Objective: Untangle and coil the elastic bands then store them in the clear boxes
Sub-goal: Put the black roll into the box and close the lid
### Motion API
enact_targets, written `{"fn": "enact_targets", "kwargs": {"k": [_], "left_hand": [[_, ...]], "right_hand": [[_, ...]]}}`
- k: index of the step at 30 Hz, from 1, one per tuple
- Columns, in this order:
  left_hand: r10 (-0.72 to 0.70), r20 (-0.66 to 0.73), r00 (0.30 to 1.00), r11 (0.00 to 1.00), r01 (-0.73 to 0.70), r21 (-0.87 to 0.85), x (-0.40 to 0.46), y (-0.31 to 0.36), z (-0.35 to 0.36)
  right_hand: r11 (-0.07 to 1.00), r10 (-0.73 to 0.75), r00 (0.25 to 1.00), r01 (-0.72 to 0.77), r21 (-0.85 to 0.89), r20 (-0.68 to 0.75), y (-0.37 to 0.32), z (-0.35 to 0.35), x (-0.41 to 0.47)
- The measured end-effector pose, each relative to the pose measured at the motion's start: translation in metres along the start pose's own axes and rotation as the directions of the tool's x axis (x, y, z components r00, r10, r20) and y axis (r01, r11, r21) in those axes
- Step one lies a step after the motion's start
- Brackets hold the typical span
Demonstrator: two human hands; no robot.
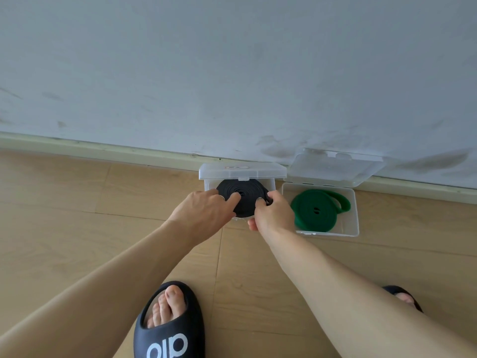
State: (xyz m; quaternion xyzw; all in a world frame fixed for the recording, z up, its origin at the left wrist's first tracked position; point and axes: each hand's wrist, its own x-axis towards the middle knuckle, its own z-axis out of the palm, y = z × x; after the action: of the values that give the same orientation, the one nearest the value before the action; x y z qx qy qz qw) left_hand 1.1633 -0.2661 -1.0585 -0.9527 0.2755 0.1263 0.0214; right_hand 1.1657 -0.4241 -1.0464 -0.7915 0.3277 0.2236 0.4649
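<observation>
A coiled black elastic band (245,196) lies inside the left clear box (210,186), whose lid (242,171) stands half raised against the wall. My left hand (204,215) presses straight fingers onto the coil's left side. My right hand (272,214) pinches the coil's right edge, its thumb under the box's front. A coiled green elastic band (316,210) sits in the right clear box (355,218), with a loose loop at its right. That box's lid (333,166) leans open on the wall.
Both boxes stand on a wooden floor (77,202) against a pale wall with a skirting board (103,148). My feet in black slippers (169,324) are close below, the right one (402,297) partly hidden by my forearm.
</observation>
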Motion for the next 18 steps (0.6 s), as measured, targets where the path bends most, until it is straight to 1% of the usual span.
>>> {"fn": "enact_targets", "kwargs": {"k": [2,6,11,13,15,18], "left_hand": [[0.039,-0.007,0.999,0.998,-0.038,0.056,0.002,-0.001,0.002],[0.027,0.055,0.998,0.99,-0.034,0.135,0.002,-0.005,0.005],[0.053,0.024,0.998,0.983,-0.056,0.175,0.002,-0.009,0.003],[0.066,0.056,0.996,0.979,-0.076,0.19,0.002,-0.007,0.001],[0.107,0.077,0.991,0.979,-0.118,0.168,0.004,-0.003,0.001],[0.159,0.049,0.986,0.971,-0.165,0.17,0.008,-0.001,0.003]], "right_hand": [[0.999,-0.022,1.0,0.022,-0.038,0.013,0.004,0.004,-0.002],[0.984,-0.052,0.998,0.059,-0.17,0.048,0.008,0.005,0.001],[0.964,-0.017,0.992,0.049,-0.263,0.123,0.001,-0.008,0.001],[0.964,0.017,0.987,0.027,-0.266,0.161,-0.005,-0.013,-0.001],[0.967,0.031,0.979,0.022,-0.256,0.202,-0.01,-0.017,-0.003],[0.962,0.045,0.973,0.02,-0.273,0.228,-0.013,-0.022,-0.002]]}}
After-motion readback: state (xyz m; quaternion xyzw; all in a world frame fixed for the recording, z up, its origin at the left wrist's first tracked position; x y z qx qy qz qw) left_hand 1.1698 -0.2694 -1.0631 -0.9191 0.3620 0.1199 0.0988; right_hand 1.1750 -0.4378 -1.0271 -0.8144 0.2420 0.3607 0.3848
